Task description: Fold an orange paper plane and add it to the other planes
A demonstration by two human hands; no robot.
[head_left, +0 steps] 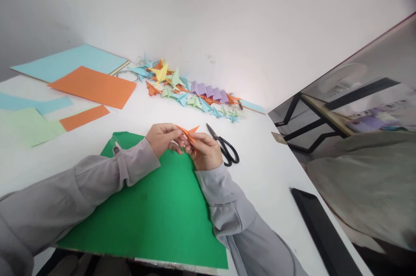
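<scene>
Both arms in grey sleeves reach in from the near edge of the white surface (269, 154), forearms angled towards each other and wrists meeting over the middle. The left hand (162, 139) is curled narrow, fingertips pinching the small orange folded paper piece (189, 132). The right hand (205, 151) is closed on the same piece from the other side, and its pointed tips stick up between the two. The piece sits just above the far edge of the large green paper sheet (156, 206), which runs down to the near edge. Black-handled scissors (226, 147) lie just beside the right hand, towards the right edge. Bare white room lies beyond the hands, up to the heap of coloured folded paper figures (188, 89) along the far edge.
</scene>
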